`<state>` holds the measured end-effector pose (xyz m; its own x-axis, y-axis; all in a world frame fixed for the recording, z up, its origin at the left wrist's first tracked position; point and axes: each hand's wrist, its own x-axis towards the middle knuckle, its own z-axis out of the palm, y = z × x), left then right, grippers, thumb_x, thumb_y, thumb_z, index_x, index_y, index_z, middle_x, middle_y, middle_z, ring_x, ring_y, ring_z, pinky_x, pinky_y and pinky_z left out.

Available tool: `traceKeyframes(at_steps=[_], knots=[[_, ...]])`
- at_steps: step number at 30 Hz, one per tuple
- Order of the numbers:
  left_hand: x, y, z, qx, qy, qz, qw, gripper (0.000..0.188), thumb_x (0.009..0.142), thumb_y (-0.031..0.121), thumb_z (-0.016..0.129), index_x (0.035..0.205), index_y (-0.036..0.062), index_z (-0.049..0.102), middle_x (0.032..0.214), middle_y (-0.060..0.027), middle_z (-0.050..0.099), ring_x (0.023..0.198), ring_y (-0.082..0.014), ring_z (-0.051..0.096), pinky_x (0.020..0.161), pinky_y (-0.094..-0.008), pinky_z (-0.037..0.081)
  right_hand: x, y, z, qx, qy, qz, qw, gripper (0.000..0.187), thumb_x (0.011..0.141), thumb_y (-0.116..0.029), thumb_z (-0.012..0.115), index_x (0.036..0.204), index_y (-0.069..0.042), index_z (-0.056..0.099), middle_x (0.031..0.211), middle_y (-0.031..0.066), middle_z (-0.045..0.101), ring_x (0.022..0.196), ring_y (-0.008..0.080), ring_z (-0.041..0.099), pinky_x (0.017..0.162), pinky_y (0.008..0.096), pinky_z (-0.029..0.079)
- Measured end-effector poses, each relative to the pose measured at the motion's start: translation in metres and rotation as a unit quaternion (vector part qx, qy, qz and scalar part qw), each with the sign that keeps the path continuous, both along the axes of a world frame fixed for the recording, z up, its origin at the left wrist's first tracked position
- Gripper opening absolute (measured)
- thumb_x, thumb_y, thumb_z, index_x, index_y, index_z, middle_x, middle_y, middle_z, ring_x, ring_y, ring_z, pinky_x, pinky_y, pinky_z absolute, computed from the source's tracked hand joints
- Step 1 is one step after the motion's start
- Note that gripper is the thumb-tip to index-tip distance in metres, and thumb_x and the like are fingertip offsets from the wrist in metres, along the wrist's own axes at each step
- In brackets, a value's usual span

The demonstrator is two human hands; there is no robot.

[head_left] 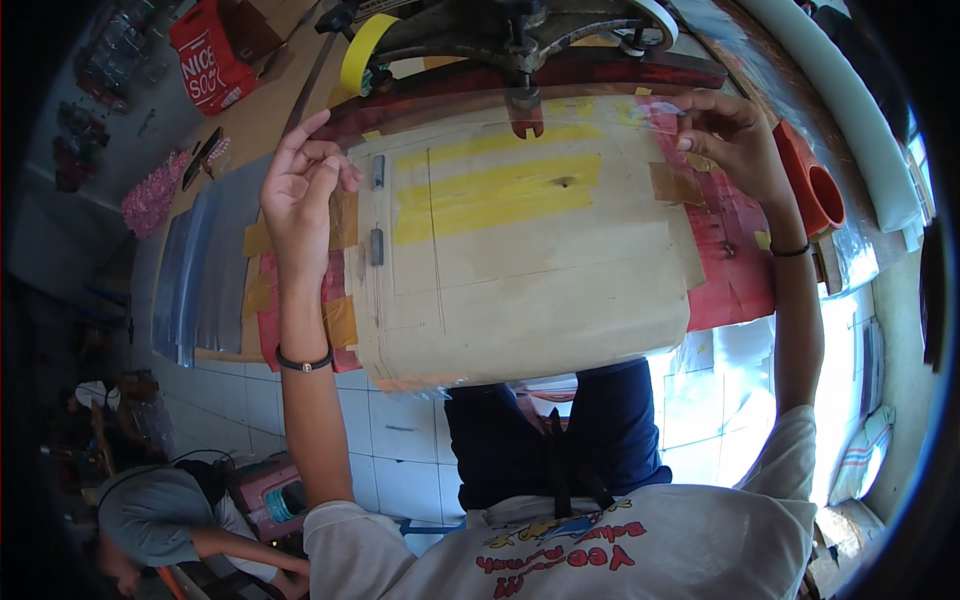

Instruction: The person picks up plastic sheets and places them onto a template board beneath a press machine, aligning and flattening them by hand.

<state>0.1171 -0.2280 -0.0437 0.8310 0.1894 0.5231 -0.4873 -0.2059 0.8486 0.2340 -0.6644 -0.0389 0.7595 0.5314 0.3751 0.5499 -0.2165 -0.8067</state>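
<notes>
A beige work pad (530,260) with yellow tape strips, pencil lines and two small grey bars along its left side lies in front of me. Over its far part stretches a thin, see-through plastic sheet (470,112), hard to make out. My left hand (305,185) is at the far left corner, thumb and fingers bent together at the sheet's edge. At the far right corner my right hand (735,140) pinches the other side. Just beyond both hands stands a dark metal machine frame (460,45), its long reddish bar (620,75) crossing behind the pad.
A yellow tape roll (362,55) hangs on the machine's left. Clear plastic sheets (215,270) are stacked on the table at left, a red bag (212,60) behind. An orange tube-shaped object (815,185) is beside my right forearm. Another person (150,515) sits low at left.
</notes>
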Motion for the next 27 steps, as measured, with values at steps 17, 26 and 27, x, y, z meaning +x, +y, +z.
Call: traceKeyframes(at_steps=[17,26,27], knots=[[0.004,0.002,-0.008,0.000,-0.019,-0.033,0.999,0.011,0.097,-0.005,0.054,0.091,-0.0003,0.063,0.089,-0.0080,0.067,0.081,-0.0166,0.070,0.079,-0.0304,0.057,-0.005,0.011,0.004,-0.030,-0.096,0.061,0.993,0.031,0.089,0.019,0.054,0.099,-0.002,0.074,0.101,0.0051,0.069,0.092,0.0099,0.064,0.073,0.0248,0.054],[0.006,0.005,-0.006,-0.021,0.073,-0.077,0.994,0.012,0.099,0.005,0.049,0.093,0.0013,0.058,0.094,-0.0153,0.070,0.085,-0.0249,0.073,0.084,-0.0382,0.059,-0.017,0.008,0.020,-0.109,-0.096,0.049,0.988,0.011,0.088,-0.003,0.066,0.096,0.001,0.072,0.100,0.0091,0.072,0.089,0.0152,0.065,0.079,0.0304,0.052],[0.009,0.008,-0.006,-0.052,0.070,-0.137,0.987,0.013,0.101,0.007,0.049,0.093,0.0011,0.058,0.093,-0.0156,0.070,0.084,-0.0244,0.073,0.083,-0.0372,0.059,-0.017,0.006,0.022,-0.109,-0.097,0.047,0.988,0.011,0.088,-0.003,0.066,0.096,0.001,0.072,0.100,0.0091,0.072,0.089,0.0152,0.065,0.079,0.0304,0.052]])
